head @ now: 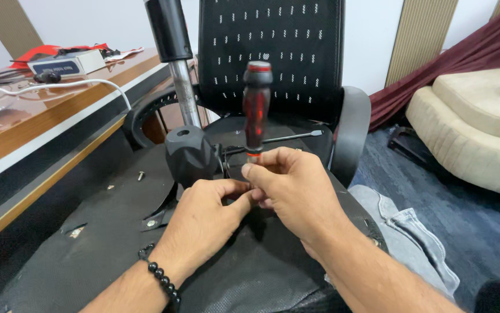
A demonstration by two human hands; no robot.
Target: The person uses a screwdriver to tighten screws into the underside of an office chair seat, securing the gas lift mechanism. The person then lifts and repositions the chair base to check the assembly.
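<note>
My right grip (287, 179) pinches the upright screwdriver (257, 104); my left (203, 214) seems closed at its tip, between the black knob (189, 153) and chair back (270, 52), desk (35, 133) leftward.

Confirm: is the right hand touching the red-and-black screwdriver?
Touching. The head view shows the right hand pinching the shaft just below the handle of the upright screwdriver.

We see the black knob (190, 155) and gas cylinder (174, 58) crowding our hands' left side; the chair back (270, 52) blocks ahead, while the right stays open.
</note>
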